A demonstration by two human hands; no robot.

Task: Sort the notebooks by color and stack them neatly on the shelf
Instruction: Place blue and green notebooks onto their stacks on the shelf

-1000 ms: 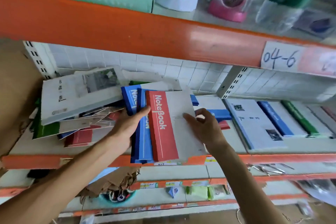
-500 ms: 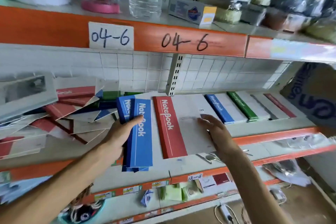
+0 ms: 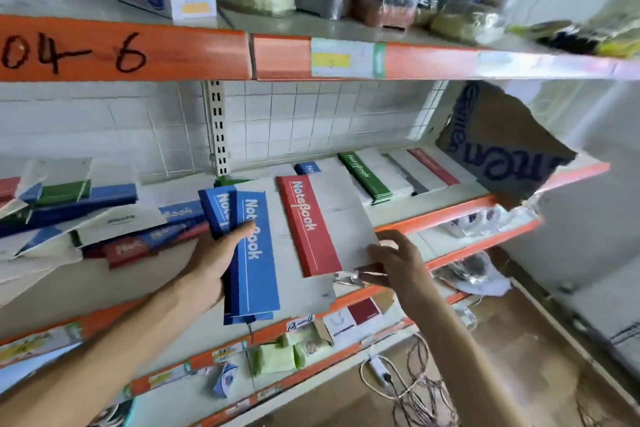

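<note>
Blue notebooks point(image 3: 254, 253) are gripped by the left hand point(image 3: 211, 263) at frame centre; a red notebook point(image 3: 318, 225) (lower corner) is pinched by the right hand point(image 3: 394, 263).

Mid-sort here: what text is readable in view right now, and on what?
"04-6": orange shelf rail.
"Notebook": blue notebooks in left hand.
"Notebook": red notebook in right hand.
"Notebook": green notebook.
"13-4": small tag, uncertain.
Cardboard box lettering: partial, unreadable.
Price tags: blurred.
</note>
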